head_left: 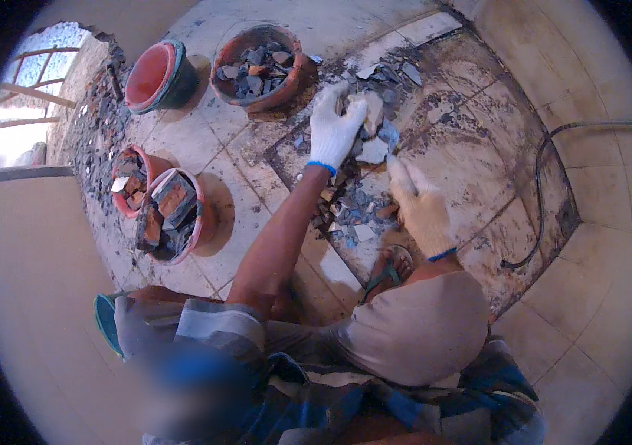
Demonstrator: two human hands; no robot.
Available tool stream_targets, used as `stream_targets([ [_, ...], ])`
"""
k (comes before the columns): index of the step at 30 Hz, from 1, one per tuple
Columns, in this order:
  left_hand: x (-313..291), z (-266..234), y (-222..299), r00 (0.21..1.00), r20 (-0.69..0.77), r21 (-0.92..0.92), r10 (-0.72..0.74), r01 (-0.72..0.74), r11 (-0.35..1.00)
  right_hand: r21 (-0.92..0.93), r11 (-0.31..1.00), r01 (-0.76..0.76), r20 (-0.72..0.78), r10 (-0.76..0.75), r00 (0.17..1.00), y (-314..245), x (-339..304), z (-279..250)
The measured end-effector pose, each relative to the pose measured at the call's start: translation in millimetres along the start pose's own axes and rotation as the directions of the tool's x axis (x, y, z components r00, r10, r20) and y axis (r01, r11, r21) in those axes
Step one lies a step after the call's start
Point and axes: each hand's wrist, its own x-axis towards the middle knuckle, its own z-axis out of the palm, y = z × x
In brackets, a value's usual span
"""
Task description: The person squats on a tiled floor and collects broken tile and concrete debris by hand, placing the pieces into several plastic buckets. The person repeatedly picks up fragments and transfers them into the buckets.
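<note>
My left hand (334,127), in a white knit glove with a blue cuff, reaches into the heap of broken tile and mortar (386,78). Its thumb and fingers curl in; what lies between them is hidden. Beside the thumb stands a pale beige chunk (372,111). My right hand (423,208), in a cream-stained glove, is low over the floor with its fingers stretched forward. Their tips come close to a white tile fragment (372,151); I cannot tell if they touch it. Smaller grey, white and brown fragments (357,211) lie between my forearms.
A bucket of rubble (256,104) stands ahead to the left, near stacked empty buckets (154,78). Two more buckets, one pink-rimmed (201,222), hold broken pieces. A dark hose (538,185) runs along the right. My sandalled foot (394,267) is beside the fragments.
</note>
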Motion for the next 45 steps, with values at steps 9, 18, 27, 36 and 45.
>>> stream_targets([
  [9,132.5,-110.5,35.2,0.970,-0.143,-0.105,0.199,-0.214,0.971,0.033,0.889,0.457,-0.138,-0.449,0.883,-101.2,108.9,19.3],
  [18,77.4,-155.3,-46.0,0.868,-0.299,0.385,0.397,-0.271,0.882,-0.347,0.930,0.124,-0.279,-0.229,0.933,0.0,144.1,17.0],
  [27,-53.9,-66.8,-116.9,0.949,0.268,0.356,0.167,-0.259,0.898,-0.204,0.951,-0.233,-0.411,0.132,0.902,165.6,38.1,-12.6],
  [36,-81.6,-36.8,-144.8,0.999,0.044,0.298,-0.017,0.003,0.954,-0.196,0.979,0.051,-0.035,-0.059,0.998,134.3,55.2,34.7],
  [45,-83.5,-29.1,-138.8,0.998,0.060,0.236,-0.028,0.013,0.972,-0.263,0.953,0.149,0.165,-0.108,0.980,115.8,58.7,34.1],
])
